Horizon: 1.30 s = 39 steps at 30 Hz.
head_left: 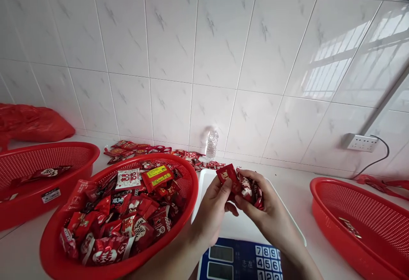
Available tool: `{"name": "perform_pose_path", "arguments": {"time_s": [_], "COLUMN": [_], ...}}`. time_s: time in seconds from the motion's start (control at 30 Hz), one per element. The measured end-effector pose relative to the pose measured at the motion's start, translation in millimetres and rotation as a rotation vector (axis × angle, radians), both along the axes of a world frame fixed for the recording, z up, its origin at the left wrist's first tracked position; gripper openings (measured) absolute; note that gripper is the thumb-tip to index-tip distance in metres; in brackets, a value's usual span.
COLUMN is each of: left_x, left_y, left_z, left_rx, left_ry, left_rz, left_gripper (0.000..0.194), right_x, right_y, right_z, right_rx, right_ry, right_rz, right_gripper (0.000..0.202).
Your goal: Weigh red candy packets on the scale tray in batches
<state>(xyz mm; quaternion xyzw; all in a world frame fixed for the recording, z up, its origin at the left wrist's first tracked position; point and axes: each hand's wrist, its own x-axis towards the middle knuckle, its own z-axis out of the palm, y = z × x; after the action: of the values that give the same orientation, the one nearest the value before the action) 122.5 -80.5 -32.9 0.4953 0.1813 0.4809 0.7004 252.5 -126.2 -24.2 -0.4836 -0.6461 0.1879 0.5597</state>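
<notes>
Both hands are held together above the white pan (234, 224) of a digital scale. Between thumb and fingers, my left hand (215, 205) pinches a small red candy packet (226, 174). My right hand (263, 201) is closed around several red wrapped candies (247, 188), some partly hidden by the fingers. Below the wrists shows the scale's blue panel (244, 263), with two displays and number keys. Left of my hands stands a red plastic basket (193, 186) heaped with red candy packets (137, 212).
Another red basket (92, 152) with a few packets stands far left, a red plastic bag (38, 122) behind it. At right is a red basket (319, 186) holding one packet. Loose packets (128, 148) and a clear bottle (211, 144) line the tiled wall; a socket (361, 142) has a cable.
</notes>
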Motion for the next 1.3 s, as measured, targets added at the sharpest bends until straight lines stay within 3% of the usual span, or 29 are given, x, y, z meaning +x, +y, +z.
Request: {"name": "perform_pose_path", "arguments": {"time_s": [0.27,0.43,0.6,0.73,1.03,1.3], "left_x": [-1.9,0.1,2.4,3.1,9.2,9.3], "left_y": [-3.2,-2.3,-1.3,-0.1,2.0,3.2], "left_z": [0.6,0.3,-2.4,-6.4,-7.2,-11.6], "left_rx": [0.016,-0.055,-0.093,-0.087,-0.115,-0.137], "left_ry": [-0.061,-0.081,-0.117,-0.101,-0.238,-0.212], "left_rz": [0.119,0.202,0.110,0.099,0.055,-0.016], "left_gripper": [0.035,0.038,0.037,0.035,0.033,0.033], "right_x": [8.1,15.8,14.7,12.1,4.9,-1.5], "right_y": [7.4,7.5,8.2,14.1,14.7,12.1], "right_z": [-6.1,-7.4,-7.4,-10.4,-6.8,-4.5], "right_rx": [0.088,0.036,-0.123,-0.167,-0.206,-0.257], "right_ry": [0.443,0.620,0.581,0.550,0.336,0.188], "right_rz": [-0.028,0.113,0.285,0.338,0.239,0.185], "right_gripper": [0.051,0.036,0.025,0.021,0.026,0.030]}}
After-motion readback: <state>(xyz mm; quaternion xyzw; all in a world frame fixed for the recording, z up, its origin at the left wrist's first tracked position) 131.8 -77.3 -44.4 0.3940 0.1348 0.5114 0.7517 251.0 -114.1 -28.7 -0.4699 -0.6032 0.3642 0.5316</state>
